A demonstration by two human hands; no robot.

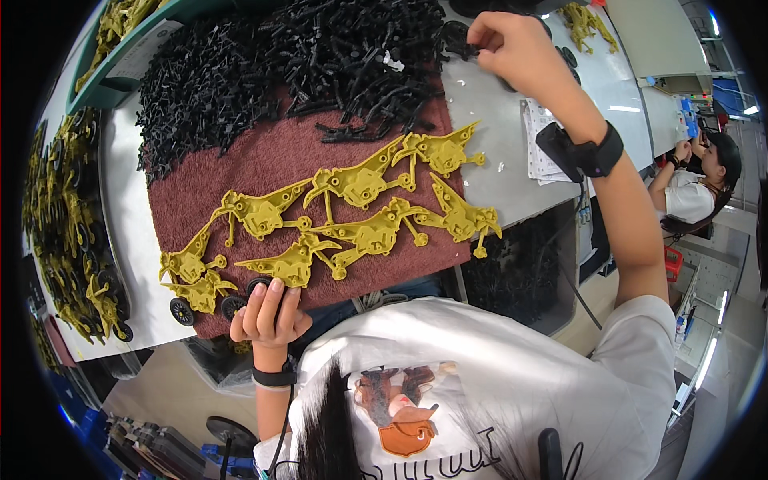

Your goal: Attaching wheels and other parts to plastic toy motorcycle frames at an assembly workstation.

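Observation:
Yellow plastic toy motorcycle body halves lie in two slanting rows on a brown towel. At the towel's near edge, my left hand has its fingers curled against a small black wheel, just below a yellow half. Left of that hand sits another yellow half with black wheels at its lower ends. My right hand reaches to the far right, thumb and forefinger pinched at a black spoked wheel; its fingertips partly cover what they grip.
A large heap of small black parts covers the towel's far side. Yellow bodies with wheels pile up at the left, near a green bin. Printed papers lie on the right. Another person sits further right.

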